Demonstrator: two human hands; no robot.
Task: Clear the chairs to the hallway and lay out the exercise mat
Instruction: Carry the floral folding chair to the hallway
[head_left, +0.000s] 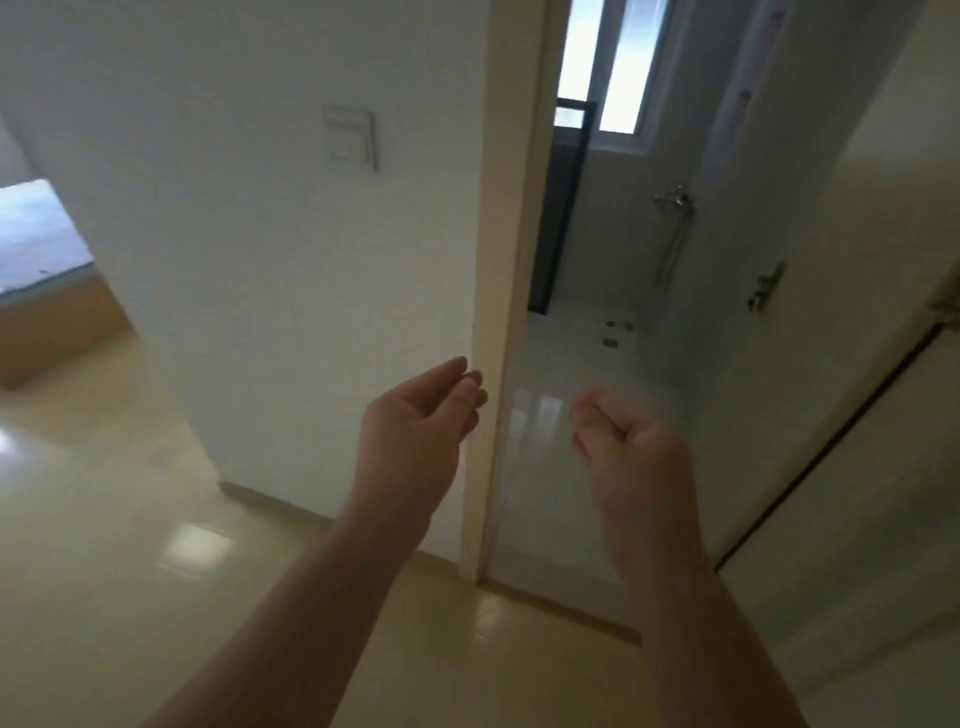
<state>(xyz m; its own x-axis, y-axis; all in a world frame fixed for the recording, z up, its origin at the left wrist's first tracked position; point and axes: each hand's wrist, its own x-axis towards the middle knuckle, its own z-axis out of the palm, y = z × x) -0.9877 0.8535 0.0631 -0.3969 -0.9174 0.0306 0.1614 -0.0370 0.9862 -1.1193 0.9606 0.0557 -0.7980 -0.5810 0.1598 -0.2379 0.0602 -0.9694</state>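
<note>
Chairs and exercise mat are out of view. The left hand (421, 415) and right hand (631, 441) are raised side by side, apart, both loosely curled and holding nothing, before a bathroom's door frame (491, 291). A light switch (350, 137) sits left, a bed (41, 249) far left.

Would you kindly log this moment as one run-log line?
left hand: empty | right hand: empty | chairs, mat: not in view | ahead: open bathroom door

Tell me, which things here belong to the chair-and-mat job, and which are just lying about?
Job: left hand, right hand, both empty; nothing else for it shows.
Just there: light switch, bed, shower tap, door handle, window.
</note>
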